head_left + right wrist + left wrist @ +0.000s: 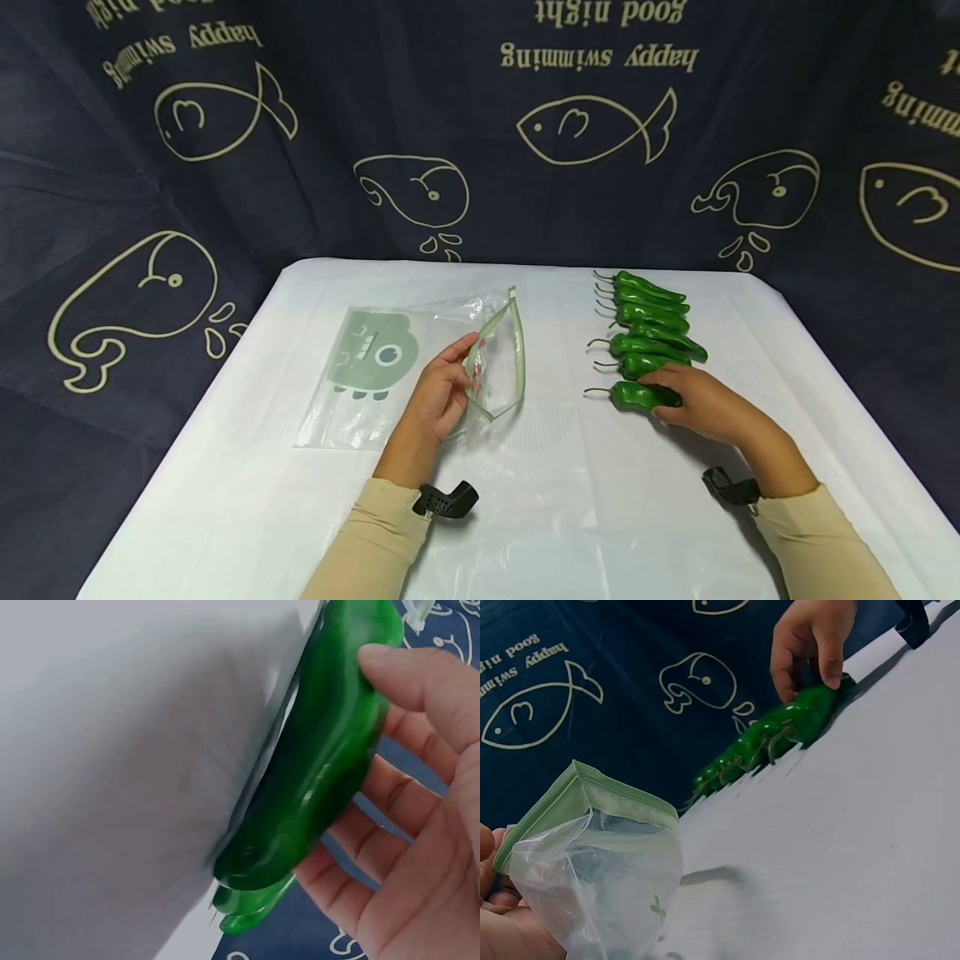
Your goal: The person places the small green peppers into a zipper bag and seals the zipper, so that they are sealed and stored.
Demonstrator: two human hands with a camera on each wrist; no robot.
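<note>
My left hand point(437, 393) grips the edge of a clear zip bag point(442, 321) with a green rim and a green dinosaur print. The bag lies toward the left, its mouth spread apart and facing right. With thumb and fingers on either side, my right hand point(708, 406) holds the nearest green pepper point(630, 397) in the row. In the right wrist view this pepper point(322, 757) is long and glossy, lying along the white surface. In the left wrist view, the bag's green rim point(626, 796) stands raised beside the left fingers.
Several more green peppers point(648, 312) lie in a column beyond the held one, stems pointing left. A white cloth covers the table point(540, 508). Behind it hangs a dark blue curtain point(480, 92) with fish and whale drawings.
</note>
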